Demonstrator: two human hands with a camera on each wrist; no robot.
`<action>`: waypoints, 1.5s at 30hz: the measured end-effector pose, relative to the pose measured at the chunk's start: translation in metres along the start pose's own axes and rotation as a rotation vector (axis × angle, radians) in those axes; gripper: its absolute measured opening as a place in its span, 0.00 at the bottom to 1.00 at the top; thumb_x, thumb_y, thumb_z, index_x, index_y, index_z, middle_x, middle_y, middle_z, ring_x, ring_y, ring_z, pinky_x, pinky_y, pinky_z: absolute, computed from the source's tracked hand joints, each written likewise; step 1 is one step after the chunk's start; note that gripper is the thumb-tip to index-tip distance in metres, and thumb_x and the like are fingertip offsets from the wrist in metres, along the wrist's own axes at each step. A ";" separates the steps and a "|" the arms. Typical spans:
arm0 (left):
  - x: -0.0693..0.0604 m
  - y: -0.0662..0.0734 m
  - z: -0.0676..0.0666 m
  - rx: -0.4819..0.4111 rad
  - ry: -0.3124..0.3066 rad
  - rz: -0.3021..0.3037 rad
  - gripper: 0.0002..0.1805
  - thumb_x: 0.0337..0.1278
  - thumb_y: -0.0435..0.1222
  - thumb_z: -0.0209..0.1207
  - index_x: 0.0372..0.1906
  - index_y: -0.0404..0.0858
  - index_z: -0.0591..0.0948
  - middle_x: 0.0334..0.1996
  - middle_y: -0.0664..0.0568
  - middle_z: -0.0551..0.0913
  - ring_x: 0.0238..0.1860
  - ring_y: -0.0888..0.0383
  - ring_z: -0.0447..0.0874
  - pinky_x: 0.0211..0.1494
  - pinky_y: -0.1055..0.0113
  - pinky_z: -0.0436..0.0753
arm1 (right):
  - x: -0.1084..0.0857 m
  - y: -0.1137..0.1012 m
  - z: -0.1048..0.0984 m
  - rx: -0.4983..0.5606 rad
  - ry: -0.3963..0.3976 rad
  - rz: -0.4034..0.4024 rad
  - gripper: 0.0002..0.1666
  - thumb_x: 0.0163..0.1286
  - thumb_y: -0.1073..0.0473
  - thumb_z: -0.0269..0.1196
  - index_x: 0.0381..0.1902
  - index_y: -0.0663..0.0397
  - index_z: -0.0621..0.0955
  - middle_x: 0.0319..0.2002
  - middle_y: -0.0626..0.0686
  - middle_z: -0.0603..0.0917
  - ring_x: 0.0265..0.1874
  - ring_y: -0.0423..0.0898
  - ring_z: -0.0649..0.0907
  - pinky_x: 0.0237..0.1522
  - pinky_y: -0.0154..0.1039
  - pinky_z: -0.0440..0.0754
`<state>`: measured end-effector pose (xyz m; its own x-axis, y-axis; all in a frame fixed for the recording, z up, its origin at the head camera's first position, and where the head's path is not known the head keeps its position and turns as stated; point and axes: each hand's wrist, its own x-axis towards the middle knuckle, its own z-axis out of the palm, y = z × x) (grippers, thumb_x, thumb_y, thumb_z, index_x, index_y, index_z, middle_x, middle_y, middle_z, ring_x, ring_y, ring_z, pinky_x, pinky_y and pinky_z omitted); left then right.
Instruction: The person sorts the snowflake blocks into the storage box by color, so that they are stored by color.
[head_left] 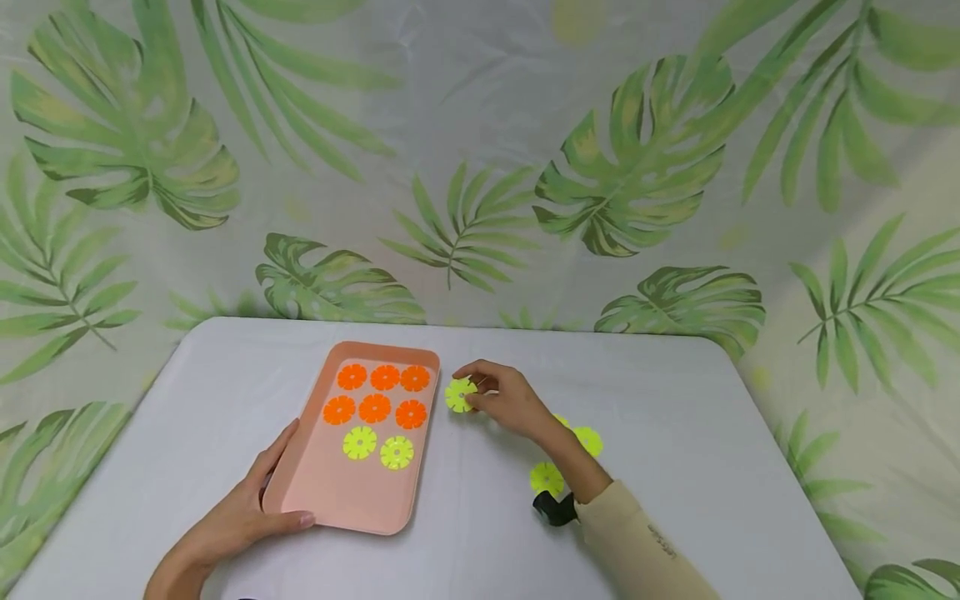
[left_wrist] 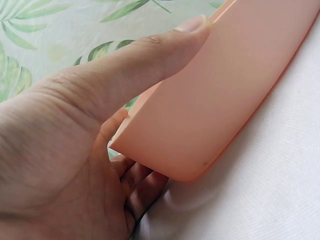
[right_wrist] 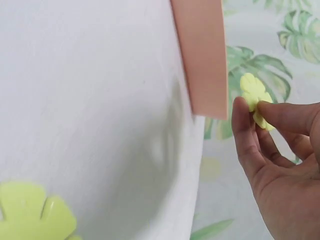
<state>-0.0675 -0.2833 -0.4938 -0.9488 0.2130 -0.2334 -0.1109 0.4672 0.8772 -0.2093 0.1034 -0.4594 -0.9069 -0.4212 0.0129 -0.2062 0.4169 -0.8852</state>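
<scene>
The left hand (head_left: 238, 510) grips the near left corner of a pink tray (head_left: 337, 508); in the left wrist view the thumb of that hand (left_wrist: 85, 110) lies along the wall of the tray (left_wrist: 215, 90), fingers beneath the corner. Inside the tray are several orange notched discs (head_left: 374, 408) in two rows, with two yellow-green discs (head_left: 359, 442) nearer the person. Just right of the tray, the right hand (head_left: 510, 402) pinches a yellow-green disc (head_left: 461, 395). The right wrist view shows this hand (right_wrist: 285, 145) holding the disc (right_wrist: 254, 92) between thumb and fingertips.
Yellow-green discs (head_left: 547, 478) lie on the white table (head_left: 675, 467) under and beside the right forearm, one partly hidden. A black object (head_left: 553, 508) is by the right sleeve. Behind the table hangs a leaf-patterned cloth (head_left: 465, 125).
</scene>
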 end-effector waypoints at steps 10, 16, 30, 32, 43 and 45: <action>0.003 0.003 -0.002 -0.010 0.014 0.017 0.65 0.54 0.37 0.75 0.84 0.70 0.42 0.84 0.42 0.46 0.69 0.65 0.56 0.56 0.80 0.64 | 0.005 -0.026 0.022 0.017 -0.049 -0.041 0.20 0.69 0.70 0.65 0.57 0.49 0.85 0.54 0.55 0.86 0.44 0.47 0.85 0.45 0.43 0.89; 0.001 0.003 -0.002 -0.026 0.017 0.029 0.65 0.54 0.36 0.75 0.84 0.69 0.42 0.84 0.42 0.46 0.67 0.72 0.56 0.55 0.82 0.63 | 0.006 -0.033 0.040 0.001 -0.077 -0.080 0.20 0.70 0.70 0.65 0.56 0.50 0.85 0.56 0.52 0.86 0.46 0.46 0.84 0.48 0.31 0.84; 0.001 0.003 0.000 -0.021 0.010 -0.002 0.66 0.53 0.37 0.76 0.84 0.69 0.42 0.84 0.41 0.46 0.72 0.57 0.55 0.56 0.79 0.63 | 0.011 -0.050 0.078 0.038 -0.138 -0.095 0.19 0.68 0.71 0.67 0.53 0.49 0.87 0.53 0.50 0.86 0.42 0.41 0.82 0.46 0.29 0.83; 0.001 0.003 0.001 -0.019 0.009 -0.008 0.66 0.53 0.37 0.76 0.84 0.69 0.42 0.84 0.40 0.46 0.72 0.55 0.55 0.56 0.79 0.64 | 0.012 -0.052 0.082 0.039 -0.141 -0.105 0.19 0.68 0.72 0.67 0.53 0.50 0.87 0.53 0.52 0.86 0.40 0.40 0.81 0.44 0.28 0.83; -0.001 0.002 0.001 -0.014 0.010 0.006 0.66 0.53 0.37 0.76 0.84 0.69 0.41 0.84 0.40 0.46 0.70 0.63 0.56 0.56 0.80 0.64 | 0.017 -0.061 0.105 0.022 -0.187 -0.082 0.19 0.68 0.71 0.68 0.53 0.48 0.87 0.49 0.50 0.85 0.38 0.36 0.81 0.43 0.26 0.82; -0.001 0.002 0.001 -0.010 0.010 0.005 0.66 0.53 0.37 0.76 0.84 0.69 0.41 0.84 0.40 0.46 0.71 0.58 0.56 0.56 0.79 0.65 | 0.018 -0.060 0.110 0.038 -0.204 -0.066 0.19 0.68 0.71 0.68 0.53 0.47 0.87 0.48 0.49 0.85 0.38 0.35 0.82 0.42 0.26 0.82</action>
<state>-0.0666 -0.2816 -0.4928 -0.9521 0.2068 -0.2254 -0.1095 0.4577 0.8823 -0.1727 -0.0174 -0.4569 -0.7979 -0.6025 -0.0197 -0.2453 0.3543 -0.9024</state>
